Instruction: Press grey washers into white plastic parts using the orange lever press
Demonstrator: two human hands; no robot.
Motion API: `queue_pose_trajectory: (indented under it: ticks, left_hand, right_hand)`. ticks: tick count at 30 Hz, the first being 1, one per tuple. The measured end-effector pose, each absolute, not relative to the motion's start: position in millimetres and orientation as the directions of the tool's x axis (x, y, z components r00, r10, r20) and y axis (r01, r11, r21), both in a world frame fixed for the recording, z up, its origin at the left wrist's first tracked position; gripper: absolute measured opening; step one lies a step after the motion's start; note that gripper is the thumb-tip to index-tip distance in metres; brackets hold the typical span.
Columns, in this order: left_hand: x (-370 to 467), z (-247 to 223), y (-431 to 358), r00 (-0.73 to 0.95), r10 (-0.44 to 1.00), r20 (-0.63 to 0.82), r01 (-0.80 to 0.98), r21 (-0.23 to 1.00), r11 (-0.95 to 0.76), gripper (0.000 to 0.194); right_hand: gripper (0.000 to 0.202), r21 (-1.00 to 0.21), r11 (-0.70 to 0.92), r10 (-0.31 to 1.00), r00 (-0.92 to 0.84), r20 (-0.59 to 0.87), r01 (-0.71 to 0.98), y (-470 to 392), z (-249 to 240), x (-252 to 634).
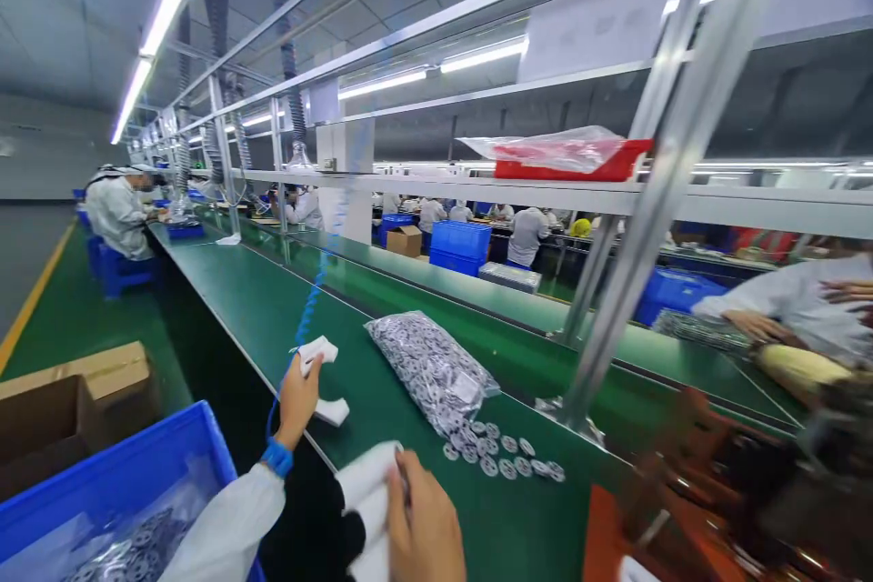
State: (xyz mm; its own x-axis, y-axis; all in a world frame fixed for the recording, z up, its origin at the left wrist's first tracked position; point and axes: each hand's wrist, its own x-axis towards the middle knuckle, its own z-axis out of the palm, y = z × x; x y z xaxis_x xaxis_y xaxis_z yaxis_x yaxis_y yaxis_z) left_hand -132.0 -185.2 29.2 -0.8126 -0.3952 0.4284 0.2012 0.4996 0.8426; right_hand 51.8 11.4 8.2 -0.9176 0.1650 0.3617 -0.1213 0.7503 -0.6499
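Observation:
My left hand (298, 400), with a blue band at the wrist, is closed on a folded white cloth (317, 353) above the green bench's near edge. Another white piece (332, 411) lies on the bench just beside it. My right hand (426, 523) is at the bottom centre, its fingers closed round something too hidden to name, against white rolled material (370, 500). A clear bag of small grey wheel-shaped parts (433, 366) rests on the bench, with several loose parts (488, 466) spilled at its lower right end.
An orange-brown machine (672, 509) stands at the lower right, blurred. A blue bin (197, 436) with bagged parts and a cardboard box (129, 373) are at the lower left. Metal posts (614, 291) rise behind the bench. A person's hands (757, 326) are across it.

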Motion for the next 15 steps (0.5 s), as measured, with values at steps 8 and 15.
queue_pose_trajectory:
  ticks: [8, 15]
  left_hand:
    - [-229, 7, -185, -0.82, -0.356, 0.449, 0.146, 0.764, 0.628, 0.032]
    - [-196, -16, -186, -0.905, -0.148, 0.399, 0.146, 0.618, 0.773, 0.031]
  right_hand:
    - [0.027, -0.41, 0.912, 0.071, -0.987, 0.144, 0.006, -29, 35, -116]
    - [0.035, -0.28, 0.958, 0.106, -0.98, 0.167, 0.056, -27, 18, -124]
